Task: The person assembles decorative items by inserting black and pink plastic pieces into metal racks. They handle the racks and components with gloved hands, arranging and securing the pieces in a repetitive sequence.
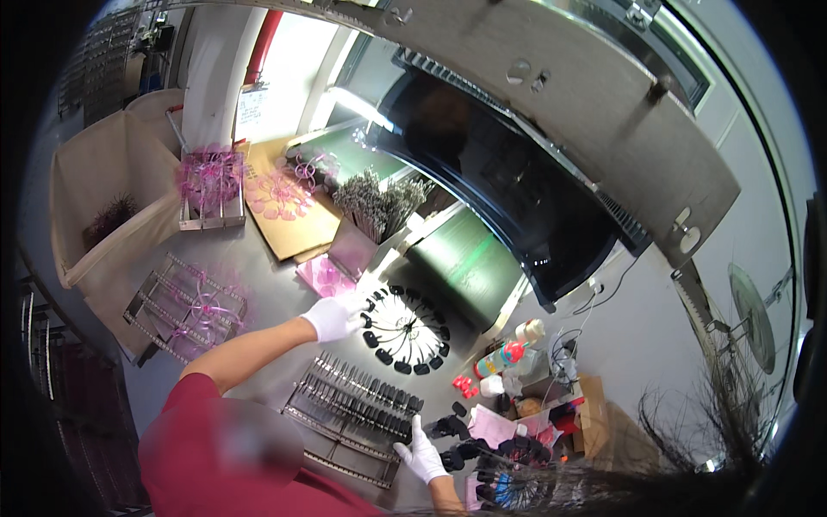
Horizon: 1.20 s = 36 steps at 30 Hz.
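Note:
A ring of black, rounded flat pieces on spokes (407, 328) lies on a brightly lit white area of the bench. My gloved left hand (338, 318) reaches to its left edge. Glare washes out those fingertips, so their grip does not show. Nearer to me, a metal rack (345, 405) holds rows of upright, dark, thin pieces with black ends. At the rack's right end is my gloved right hand (421, 454), with one finger stretched forward and the thumb apart. It seems to hold nothing. Both arms come from maroon sleeves.
Left of the bench, a metal frame (185, 310) and a tray (213, 222) carry pink translucent pieces, beside a beige bin (116, 202). More pink pieces lie on cardboard (293, 228). A dark curved machine hood (508, 164) hangs over a green conveyor (469, 271). Bottles (500, 358) stand right.

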Available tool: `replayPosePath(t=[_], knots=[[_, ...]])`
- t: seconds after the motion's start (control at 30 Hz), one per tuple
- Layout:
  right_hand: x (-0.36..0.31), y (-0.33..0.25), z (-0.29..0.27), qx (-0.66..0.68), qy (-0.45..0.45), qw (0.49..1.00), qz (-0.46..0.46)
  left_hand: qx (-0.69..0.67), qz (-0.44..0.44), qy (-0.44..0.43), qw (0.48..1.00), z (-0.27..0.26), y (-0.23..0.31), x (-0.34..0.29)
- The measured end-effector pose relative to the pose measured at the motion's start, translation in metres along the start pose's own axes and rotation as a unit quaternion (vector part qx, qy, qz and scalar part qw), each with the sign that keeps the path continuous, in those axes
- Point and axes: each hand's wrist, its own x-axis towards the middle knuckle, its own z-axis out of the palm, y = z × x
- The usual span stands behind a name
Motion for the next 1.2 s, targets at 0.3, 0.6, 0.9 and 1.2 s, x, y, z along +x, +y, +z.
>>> replayPosePath(t=[0.3, 0.6, 0.9, 1.2], knots=[[-0.043, -0.079, -0.006, 0.052, 0.160, 0.983, 0.068, -0.046, -0.336, 0.273, 0.900, -0.066, -0.100, 0.185], [-0.038, -0.184, 0.007, -0.129, -0.037, 0.981, 0.140, 0.104, -0.321, 0.187, 0.923, -0.079, -0.090, 0.205], [-0.063, -0.208, 0.026, -0.123, 0.055, 0.973, 0.186, 0.311, -0.165, 0.245, 0.903, -0.131, -0.134, 0.194], [-0.120, -0.216, 0.036, -0.106, -0.082, 0.940, 0.314, -0.238, 0.090, 0.336, 0.907, -0.160, 0.060, 0.004]])
